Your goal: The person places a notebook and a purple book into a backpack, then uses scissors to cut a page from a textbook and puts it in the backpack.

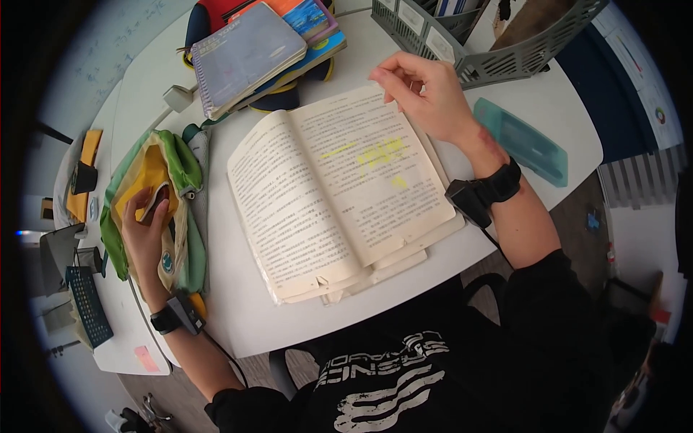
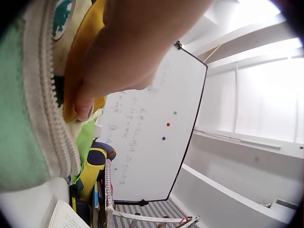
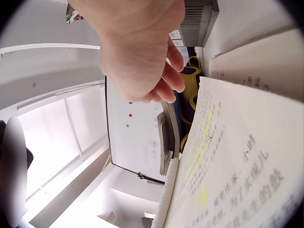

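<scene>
An open book (image 1: 289, 209) lies on the table, with yellow highlighter marks on its right page (image 1: 375, 206). My right hand (image 1: 426, 97) hovers over the upper right corner of that page, fingers loosely bent and nothing seen between them. To the left is a green cloth pouch (image 1: 186, 162) with a yellow lining, its zipper undone. My left hand (image 1: 144, 234) reaches into its opening and pinches a small dark, flat item (image 1: 154, 203) with a pale edge; I cannot tell what it is. In the left wrist view a fingertip (image 2: 84, 109) presses near the yellow lining.
Behind the book, a spiral notebook (image 1: 249, 54) tops a stack of books. A grey slotted file rack (image 1: 498, 68) stands at the back right. Right of the book lies a translucent teal case (image 1: 523, 141). A keyboard (image 1: 90, 307) is at far left.
</scene>
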A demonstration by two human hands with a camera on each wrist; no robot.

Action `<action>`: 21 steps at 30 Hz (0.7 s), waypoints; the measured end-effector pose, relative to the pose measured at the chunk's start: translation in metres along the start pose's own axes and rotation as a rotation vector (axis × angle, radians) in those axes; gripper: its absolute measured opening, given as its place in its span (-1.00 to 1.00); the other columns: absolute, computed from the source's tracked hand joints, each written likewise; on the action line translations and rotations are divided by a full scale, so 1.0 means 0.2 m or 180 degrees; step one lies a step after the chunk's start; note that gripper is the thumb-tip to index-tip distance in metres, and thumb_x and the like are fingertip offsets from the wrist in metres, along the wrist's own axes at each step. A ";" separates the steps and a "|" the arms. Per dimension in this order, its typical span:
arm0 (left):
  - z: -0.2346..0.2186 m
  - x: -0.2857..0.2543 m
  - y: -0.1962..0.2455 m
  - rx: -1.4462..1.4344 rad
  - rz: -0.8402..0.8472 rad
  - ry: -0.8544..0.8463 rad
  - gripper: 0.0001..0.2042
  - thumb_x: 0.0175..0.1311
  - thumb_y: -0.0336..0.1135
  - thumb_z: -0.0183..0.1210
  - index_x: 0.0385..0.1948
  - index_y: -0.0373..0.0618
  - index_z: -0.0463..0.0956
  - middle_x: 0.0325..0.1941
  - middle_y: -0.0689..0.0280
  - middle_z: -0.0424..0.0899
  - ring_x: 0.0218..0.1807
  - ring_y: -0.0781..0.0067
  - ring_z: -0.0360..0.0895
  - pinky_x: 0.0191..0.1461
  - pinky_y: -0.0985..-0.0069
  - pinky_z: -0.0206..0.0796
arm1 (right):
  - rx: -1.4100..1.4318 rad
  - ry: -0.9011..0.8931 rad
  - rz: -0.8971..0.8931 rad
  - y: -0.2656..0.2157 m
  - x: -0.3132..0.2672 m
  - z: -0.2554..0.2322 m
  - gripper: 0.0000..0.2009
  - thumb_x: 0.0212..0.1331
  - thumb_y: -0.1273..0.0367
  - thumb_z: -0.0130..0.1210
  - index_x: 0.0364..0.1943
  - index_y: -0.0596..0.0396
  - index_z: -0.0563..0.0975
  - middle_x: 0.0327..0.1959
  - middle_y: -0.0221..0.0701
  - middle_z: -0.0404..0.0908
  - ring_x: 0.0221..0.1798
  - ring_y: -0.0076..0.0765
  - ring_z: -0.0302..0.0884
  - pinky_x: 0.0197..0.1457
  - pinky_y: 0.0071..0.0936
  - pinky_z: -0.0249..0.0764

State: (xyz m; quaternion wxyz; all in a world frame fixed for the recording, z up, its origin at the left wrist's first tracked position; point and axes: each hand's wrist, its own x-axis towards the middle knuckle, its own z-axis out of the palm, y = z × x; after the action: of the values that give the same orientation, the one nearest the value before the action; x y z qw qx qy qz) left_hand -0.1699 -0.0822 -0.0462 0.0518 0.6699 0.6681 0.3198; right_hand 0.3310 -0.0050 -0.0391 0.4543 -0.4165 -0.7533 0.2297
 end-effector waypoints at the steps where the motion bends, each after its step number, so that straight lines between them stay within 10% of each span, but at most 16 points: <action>1: 0.00 0.00 0.00 -0.0010 -0.0052 -0.0012 -0.62 0.28 -0.34 0.33 0.08 -0.30 0.54 0.01 0.24 0.61 0.06 0.44 0.49 0.07 0.50 0.43 | 0.0013 0.0000 -0.0016 0.01 0.00 0.00 -0.74 0.36 0.22 0.16 -0.28 0.16 0.64 -0.59 -0.45 0.64 -0.53 -0.62 0.59 -0.46 -0.60 0.42; 21: -0.03 0.00 0.09 -0.0279 -0.0207 -0.0146 -0.73 0.32 -0.36 0.31 -0.01 -0.28 0.61 0.03 0.32 0.58 -0.12 0.62 0.48 -0.23 0.65 0.48 | -0.0136 -0.0045 0.0058 0.00 0.00 -0.02 -0.83 0.36 0.33 0.17 -0.25 0.17 0.64 -0.56 -0.53 0.62 -0.52 -0.78 0.51 -0.49 -0.74 0.34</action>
State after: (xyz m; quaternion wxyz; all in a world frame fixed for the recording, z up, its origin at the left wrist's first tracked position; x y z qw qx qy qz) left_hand -0.1571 -0.0864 -0.0320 0.1068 0.6520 0.6735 0.3315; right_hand 0.3343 -0.0049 -0.0375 0.4379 -0.4313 -0.7573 0.2206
